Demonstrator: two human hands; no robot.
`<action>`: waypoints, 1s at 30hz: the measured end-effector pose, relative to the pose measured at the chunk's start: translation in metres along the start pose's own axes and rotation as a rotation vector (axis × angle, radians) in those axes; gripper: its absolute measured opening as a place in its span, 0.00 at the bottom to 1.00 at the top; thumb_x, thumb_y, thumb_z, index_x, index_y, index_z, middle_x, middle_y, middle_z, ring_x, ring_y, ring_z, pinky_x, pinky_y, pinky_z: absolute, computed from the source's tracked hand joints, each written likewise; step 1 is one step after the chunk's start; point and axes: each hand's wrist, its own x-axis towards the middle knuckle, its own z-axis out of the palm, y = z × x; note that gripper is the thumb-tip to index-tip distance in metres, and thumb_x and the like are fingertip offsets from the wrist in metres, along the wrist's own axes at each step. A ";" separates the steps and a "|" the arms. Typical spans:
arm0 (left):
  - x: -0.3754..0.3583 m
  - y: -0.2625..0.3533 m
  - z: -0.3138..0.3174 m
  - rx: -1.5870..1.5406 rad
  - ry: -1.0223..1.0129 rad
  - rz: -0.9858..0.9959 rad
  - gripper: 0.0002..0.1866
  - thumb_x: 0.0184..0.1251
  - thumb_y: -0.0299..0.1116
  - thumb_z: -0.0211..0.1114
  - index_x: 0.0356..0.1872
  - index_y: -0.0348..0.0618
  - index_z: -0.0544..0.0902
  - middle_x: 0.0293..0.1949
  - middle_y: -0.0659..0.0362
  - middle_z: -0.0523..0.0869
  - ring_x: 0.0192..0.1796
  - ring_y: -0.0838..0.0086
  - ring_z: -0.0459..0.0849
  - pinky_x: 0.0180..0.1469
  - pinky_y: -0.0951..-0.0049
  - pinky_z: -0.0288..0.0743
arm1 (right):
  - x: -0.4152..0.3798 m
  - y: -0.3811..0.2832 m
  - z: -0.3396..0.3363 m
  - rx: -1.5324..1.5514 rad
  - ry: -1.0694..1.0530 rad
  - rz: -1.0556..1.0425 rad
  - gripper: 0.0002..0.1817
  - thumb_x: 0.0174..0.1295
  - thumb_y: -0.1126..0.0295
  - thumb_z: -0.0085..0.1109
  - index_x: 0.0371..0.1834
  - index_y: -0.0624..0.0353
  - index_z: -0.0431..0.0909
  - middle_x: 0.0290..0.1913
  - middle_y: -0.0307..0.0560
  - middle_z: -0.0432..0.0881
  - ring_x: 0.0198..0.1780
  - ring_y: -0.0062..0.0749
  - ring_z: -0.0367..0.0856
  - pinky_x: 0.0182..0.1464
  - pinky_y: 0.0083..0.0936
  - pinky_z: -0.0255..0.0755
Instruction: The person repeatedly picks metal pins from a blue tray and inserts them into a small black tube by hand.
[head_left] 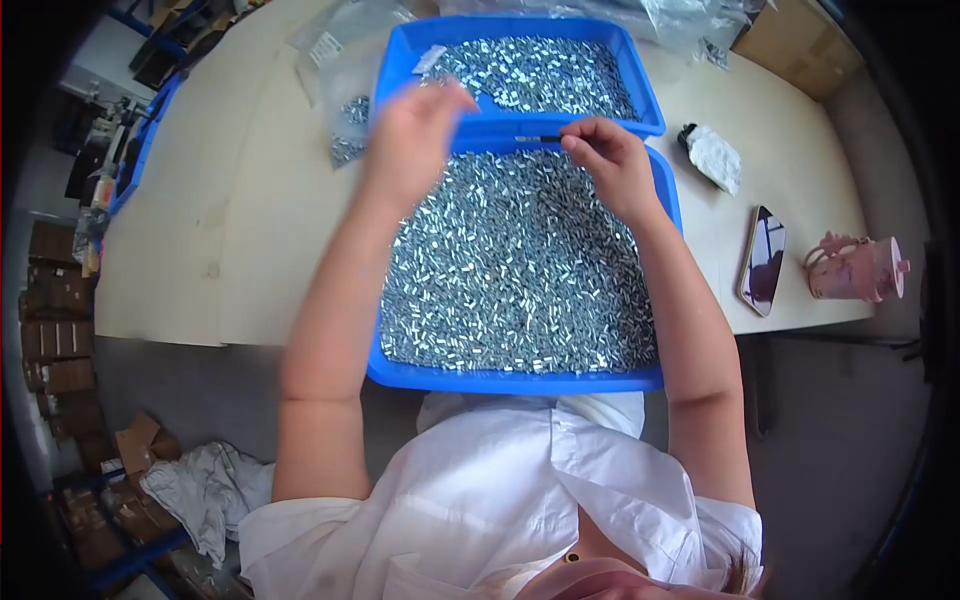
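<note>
My right hand is above the far right part of the near blue tray. Its thumb and fingertips pinch a thin dark stick that points left along the gap between the trays. Small shiny metal cylinders fill the near tray. My left hand is smeared by motion at the left side, where the two trays meet; its grip cannot be made out. The far blue tray has more small metal pieces in it and a pale tag at its left.
Clear plastic bags lie left of and behind the far tray. To the right are a crumpled silvery packet, a phone and a pink cup. A cardboard box stands at the back right of the table.
</note>
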 end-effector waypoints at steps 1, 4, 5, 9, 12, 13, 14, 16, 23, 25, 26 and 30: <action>0.004 -0.018 0.014 0.099 -0.036 0.008 0.14 0.65 0.41 0.54 0.32 0.42 0.82 0.24 0.70 0.72 0.26 0.85 0.64 0.28 0.83 0.58 | -0.002 -0.007 0.003 0.014 0.018 0.011 0.06 0.58 0.73 0.56 0.37 0.63 0.75 0.28 0.32 0.75 0.29 0.12 0.69 0.31 0.12 0.64; 0.002 -0.033 0.035 -0.103 -0.178 -0.306 0.17 0.67 0.44 0.51 0.31 0.42 0.81 0.22 0.70 0.69 0.26 0.85 0.63 0.29 0.81 0.58 | -0.003 -0.010 0.005 0.030 0.026 0.040 0.06 0.58 0.73 0.57 0.37 0.63 0.75 0.28 0.32 0.75 0.29 0.12 0.69 0.31 0.11 0.64; 0.004 -0.037 0.040 -0.103 -0.210 -0.314 0.18 0.67 0.44 0.50 0.31 0.42 0.81 0.21 0.70 0.68 0.25 0.86 0.62 0.27 0.81 0.57 | -0.003 -0.008 0.003 0.030 0.025 0.063 0.06 0.58 0.73 0.57 0.36 0.63 0.75 0.29 0.33 0.76 0.30 0.12 0.70 0.32 0.11 0.64; 0.003 -0.047 0.049 -0.264 -0.227 -0.250 0.14 0.66 0.39 0.53 0.33 0.39 0.80 0.20 0.72 0.68 0.22 0.89 0.60 0.24 0.87 0.53 | -0.002 -0.005 0.004 0.019 0.059 0.017 0.06 0.57 0.73 0.58 0.36 0.63 0.76 0.29 0.34 0.77 0.31 0.13 0.72 0.33 0.11 0.66; 0.001 -0.060 0.052 -0.231 -0.212 -0.156 0.09 0.64 0.33 0.57 0.34 0.37 0.80 0.20 0.73 0.69 0.22 0.91 0.61 0.24 0.88 0.54 | -0.003 -0.004 0.004 -0.011 0.034 0.062 0.06 0.57 0.74 0.58 0.36 0.62 0.76 0.30 0.35 0.77 0.33 0.13 0.73 0.35 0.12 0.67; 0.000 -0.064 0.053 -0.184 -0.196 -0.072 0.08 0.63 0.31 0.58 0.33 0.36 0.79 0.19 0.72 0.70 0.23 0.91 0.62 0.24 0.88 0.55 | -0.002 -0.003 0.003 -0.017 0.020 0.089 0.05 0.57 0.75 0.58 0.36 0.62 0.76 0.31 0.34 0.77 0.34 0.13 0.73 0.36 0.11 0.68; -0.002 -0.063 0.052 -0.153 -0.198 -0.060 0.05 0.61 0.28 0.59 0.33 0.36 0.79 0.20 0.73 0.70 0.23 0.91 0.62 0.24 0.87 0.57 | -0.001 -0.001 0.002 -0.021 -0.001 0.089 0.05 0.56 0.76 0.58 0.35 0.62 0.76 0.32 0.35 0.78 0.35 0.15 0.74 0.38 0.13 0.68; -0.004 -0.064 0.053 -0.051 -0.199 -0.022 0.05 0.61 0.28 0.59 0.33 0.37 0.79 0.20 0.73 0.70 0.22 0.91 0.62 0.23 0.87 0.56 | -0.002 0.000 0.002 -0.219 -0.013 0.036 0.05 0.56 0.77 0.58 0.35 0.63 0.76 0.34 0.36 0.78 0.35 0.16 0.75 0.38 0.14 0.69; -0.002 -0.069 0.054 0.157 -0.144 0.206 0.08 0.59 0.31 0.56 0.26 0.37 0.75 0.17 0.63 0.72 0.20 0.84 0.68 0.24 0.80 0.63 | -0.010 -0.013 0.011 -0.573 -0.072 -0.168 0.08 0.51 0.71 0.59 0.34 0.62 0.78 0.32 0.51 0.78 0.35 0.44 0.77 0.38 0.32 0.71; -0.001 -0.078 0.056 0.122 -0.155 0.199 0.09 0.61 0.32 0.55 0.25 0.37 0.75 0.16 0.64 0.71 0.19 0.84 0.67 0.23 0.80 0.62 | -0.009 -0.009 0.010 -0.654 -0.060 -0.341 0.08 0.48 0.71 0.62 0.32 0.59 0.79 0.29 0.49 0.76 0.33 0.45 0.75 0.36 0.34 0.70; -0.001 -0.076 0.056 0.078 -0.154 0.191 0.11 0.62 0.33 0.54 0.24 0.38 0.75 0.15 0.65 0.70 0.19 0.84 0.67 0.22 0.80 0.61 | -0.008 -0.009 0.010 -0.650 -0.051 -0.341 0.08 0.48 0.71 0.62 0.32 0.59 0.79 0.29 0.49 0.76 0.33 0.45 0.75 0.36 0.34 0.70; 0.001 -0.066 0.047 -0.500 -0.295 -0.411 0.11 0.65 0.35 0.54 0.27 0.41 0.77 0.15 0.71 0.65 0.16 0.88 0.58 0.17 0.83 0.49 | -0.009 -0.020 0.011 -0.560 0.106 -0.228 0.07 0.52 0.72 0.61 0.33 0.60 0.78 0.28 0.40 0.76 0.31 0.27 0.74 0.33 0.21 0.67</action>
